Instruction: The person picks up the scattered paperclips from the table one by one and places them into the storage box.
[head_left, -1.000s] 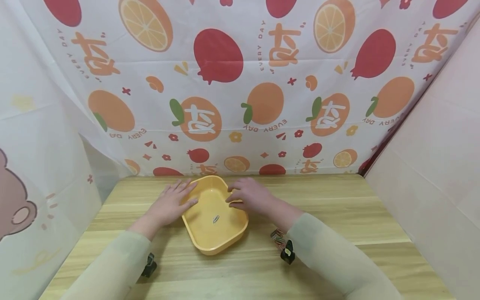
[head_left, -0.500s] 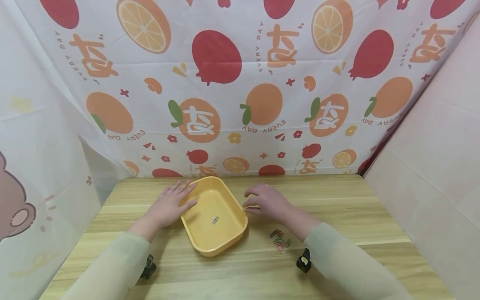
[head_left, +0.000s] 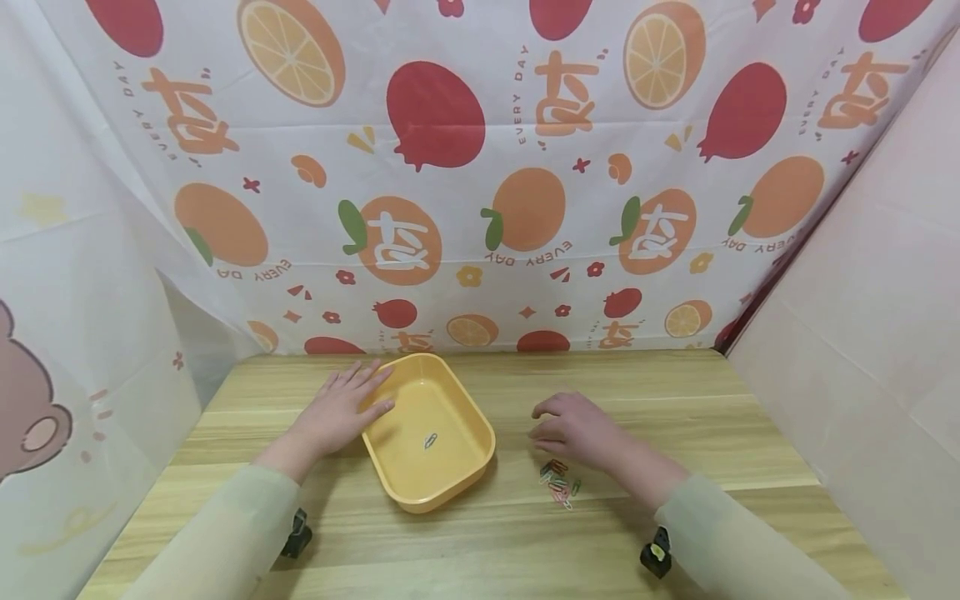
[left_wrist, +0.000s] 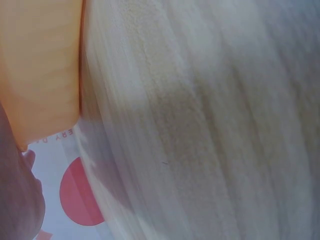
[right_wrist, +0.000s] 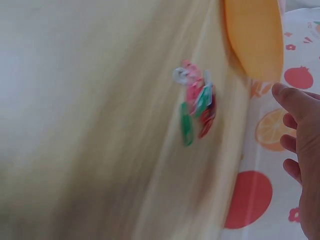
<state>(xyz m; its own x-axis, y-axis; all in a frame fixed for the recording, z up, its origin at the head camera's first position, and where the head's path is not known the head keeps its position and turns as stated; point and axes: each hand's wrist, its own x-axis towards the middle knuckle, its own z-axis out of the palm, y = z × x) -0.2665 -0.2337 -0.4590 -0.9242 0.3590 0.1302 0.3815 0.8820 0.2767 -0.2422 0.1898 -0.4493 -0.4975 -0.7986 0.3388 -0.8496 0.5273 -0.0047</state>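
A yellow plastic tray [head_left: 427,479] with rounded corners stands on the table, one silver paper clip [head_left: 430,441] lying on its floor. Across its left rim rests my left hand [head_left: 337,412], fingers spread and fairly straight, thumb reaching over the inside. My right hand [head_left: 573,427] hovers right of the tray, fingers loosely bent and holding nothing. Just below it lies a small heap of coloured paper clips [head_left: 557,482]. In the right wrist view these paper clips [right_wrist: 196,97] look pink, green, red and white, with the fingers off to their right.
The wooden table [head_left: 480,550] meets a fruit-printed cloth [head_left: 525,208] at the back. White cloth walls [head_left: 862,333] close both sides. A small black wrist device [head_left: 656,554] hangs under the right sleeve; another wrist device [head_left: 297,533] is under the left sleeve.
My right hand has moved from over the tray out to the right, near the heap of paper clips, which its arm partly covered before. The left hand and tray have stayed put.
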